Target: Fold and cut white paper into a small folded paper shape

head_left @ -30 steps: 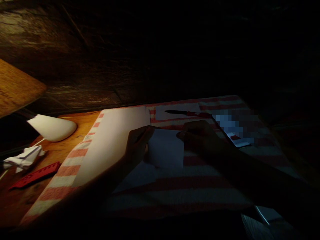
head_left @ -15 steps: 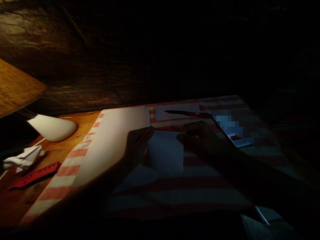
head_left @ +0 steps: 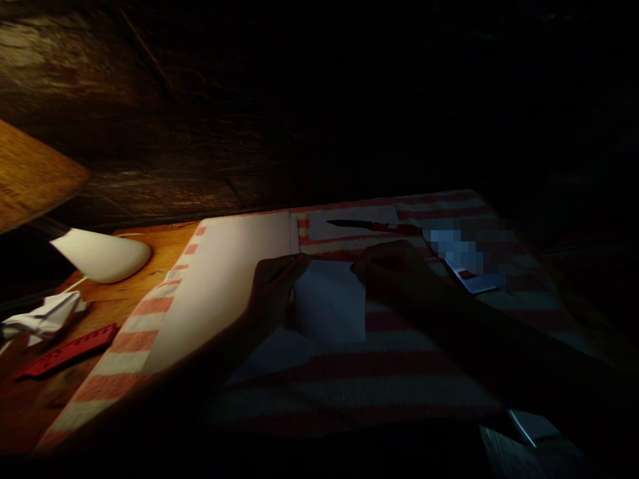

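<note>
A small white sheet of paper (head_left: 330, 303) is held up between my two hands over the striped cloth. My left hand (head_left: 275, 289) pinches its upper left corner, thumb on top. At the upper right corner, the thumb and fingers of my right hand (head_left: 387, 266) close on the edge. Under and left of the held sheet lies another piece of white paper (head_left: 274, 356), partly hidden by my left arm. Large white sheets (head_left: 224, 266) lie flat beyond my left hand. Both hands are in deep shadow, so finger detail is faint.
A knife (head_left: 372, 227) with a red handle lies across a white paper (head_left: 319, 227) at the back. A lit phone-like device (head_left: 462, 266), partly pixelated, rests right. Left are a lamp base (head_left: 104, 256), crumpled paper (head_left: 44, 318) and a red notched tool (head_left: 70, 351). Striped cloth (head_left: 359, 392) covers the table.
Almost nothing differs. The whole view has shifted very slightly, and both hands keep their pinch on the paper's upper corners.
</note>
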### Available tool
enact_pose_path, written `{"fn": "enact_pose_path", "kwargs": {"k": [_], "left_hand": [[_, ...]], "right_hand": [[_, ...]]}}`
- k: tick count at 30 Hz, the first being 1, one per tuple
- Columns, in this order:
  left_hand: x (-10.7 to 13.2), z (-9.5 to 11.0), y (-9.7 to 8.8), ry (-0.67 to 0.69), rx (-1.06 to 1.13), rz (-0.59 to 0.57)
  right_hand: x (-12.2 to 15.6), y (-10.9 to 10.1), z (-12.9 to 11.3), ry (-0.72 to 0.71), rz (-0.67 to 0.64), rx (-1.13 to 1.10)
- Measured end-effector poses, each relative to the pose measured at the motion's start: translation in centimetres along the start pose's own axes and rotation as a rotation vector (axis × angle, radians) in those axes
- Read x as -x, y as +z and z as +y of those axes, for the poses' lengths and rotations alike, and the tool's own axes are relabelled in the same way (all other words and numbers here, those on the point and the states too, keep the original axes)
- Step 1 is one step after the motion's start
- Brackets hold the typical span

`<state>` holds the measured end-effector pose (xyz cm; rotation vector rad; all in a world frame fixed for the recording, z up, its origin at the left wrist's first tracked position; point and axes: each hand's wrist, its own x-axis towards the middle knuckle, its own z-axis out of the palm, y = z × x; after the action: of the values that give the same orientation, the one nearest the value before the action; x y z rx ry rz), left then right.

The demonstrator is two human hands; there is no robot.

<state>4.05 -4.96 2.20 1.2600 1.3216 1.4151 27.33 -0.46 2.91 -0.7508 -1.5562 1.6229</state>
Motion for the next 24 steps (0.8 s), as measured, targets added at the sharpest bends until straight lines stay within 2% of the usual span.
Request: {"fn": "enact_pose_path", "kwargs": {"k": [6, 10, 16, 24], "left_hand": [[-0.07, 0.06, 0.10, -0.064, 0.044, -0.002], [-0.09, 0.19, 0.10, -0.059, -0.008, 0.011], [-0.21, 0.17, 0.12, -0.065, 0.039, 0.025], [-0.22, -0.15, -0.18, -0.030, 0.035, -0.003]], "right_hand": [[-0.14, 0.00, 0.39, 0.005, 0.014, -0.002], [-0.17, 0.04, 0.34, -0.001, 0.012, -0.011], [-0.21, -0.23, 0.17, -0.043, -0.005, 0.038], [-0.16, -0.67, 0.61, -0.014, -0.038, 0.131]]}}
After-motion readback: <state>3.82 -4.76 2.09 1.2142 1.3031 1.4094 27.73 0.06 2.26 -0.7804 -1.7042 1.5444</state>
